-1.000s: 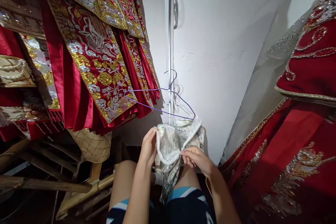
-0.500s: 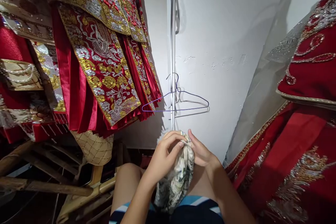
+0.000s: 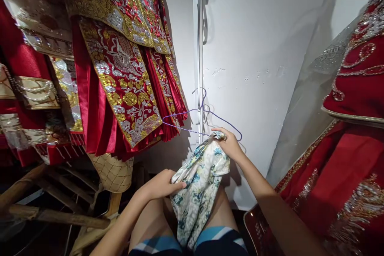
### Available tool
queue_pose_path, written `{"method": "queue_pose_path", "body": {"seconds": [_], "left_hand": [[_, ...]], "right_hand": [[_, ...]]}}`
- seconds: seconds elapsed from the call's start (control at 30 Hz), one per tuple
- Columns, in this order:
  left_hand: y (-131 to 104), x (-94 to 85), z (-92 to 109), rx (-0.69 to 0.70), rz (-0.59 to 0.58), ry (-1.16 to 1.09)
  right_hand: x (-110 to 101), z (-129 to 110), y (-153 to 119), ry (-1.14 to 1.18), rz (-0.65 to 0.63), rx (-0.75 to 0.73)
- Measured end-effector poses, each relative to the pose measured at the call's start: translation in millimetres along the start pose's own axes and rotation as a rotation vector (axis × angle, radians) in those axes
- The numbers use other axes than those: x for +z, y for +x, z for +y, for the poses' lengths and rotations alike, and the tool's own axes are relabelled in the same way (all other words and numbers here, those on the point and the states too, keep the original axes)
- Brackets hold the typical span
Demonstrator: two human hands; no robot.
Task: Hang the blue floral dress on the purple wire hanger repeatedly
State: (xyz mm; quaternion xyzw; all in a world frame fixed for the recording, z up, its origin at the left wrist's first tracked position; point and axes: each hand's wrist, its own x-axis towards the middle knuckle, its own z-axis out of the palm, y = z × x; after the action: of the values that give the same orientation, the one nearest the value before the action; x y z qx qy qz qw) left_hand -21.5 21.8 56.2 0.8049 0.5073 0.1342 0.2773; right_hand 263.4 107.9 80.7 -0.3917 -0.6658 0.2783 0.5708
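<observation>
A floral cloth [image 3: 196, 184] in white, blue and green hangs in folds over the lap, stretched between both hands. My right hand [image 3: 228, 142] grips its upper edge, close to the lower bar of a thin purple hanger [image 3: 223, 119]. Lower down, my left hand [image 3: 163, 184] holds the cloth's left edge, with the thumb lying on top and the other fingers hidden behind the fabric. The hanger hangs at the metal strip on the wall, its hook upward and its bar tilted, partly behind the cloth.
Red and gold embroidered garments [image 3: 126, 84] hang at the left, above bamboo poles [image 3: 57, 216]. Red beaded garments [image 3: 354, 140] stand at the right. A vertical metal strip [image 3: 199, 60] runs down the white wall [image 3: 255, 28].
The bunched cloth has been spread out. My right hand has moved up towards the hanger, while my left hand has moved down and left. The hanger has tilted, and the view has shifted slightly.
</observation>
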Motion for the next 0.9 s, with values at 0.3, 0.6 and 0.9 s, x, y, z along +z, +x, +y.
{"method": "queue_pose_path", "body": {"seconds": [0.3, 0.6, 0.9], "left_hand": [[0, -25.0, -20, -0.086, 0.209, 0.385], [40, -79.4, -1, 0.165, 0.502, 0.386], [76, -97.5, 52, 0.464, 0.718, 0.195]], "right_hand": [[-5, 41, 4, -0.123, -0.058, 0.06], [-50, 6, -2, -0.374, 0.206, 0.059], [-15, 2, -23, -0.225, 0.164, 0.131]]}}
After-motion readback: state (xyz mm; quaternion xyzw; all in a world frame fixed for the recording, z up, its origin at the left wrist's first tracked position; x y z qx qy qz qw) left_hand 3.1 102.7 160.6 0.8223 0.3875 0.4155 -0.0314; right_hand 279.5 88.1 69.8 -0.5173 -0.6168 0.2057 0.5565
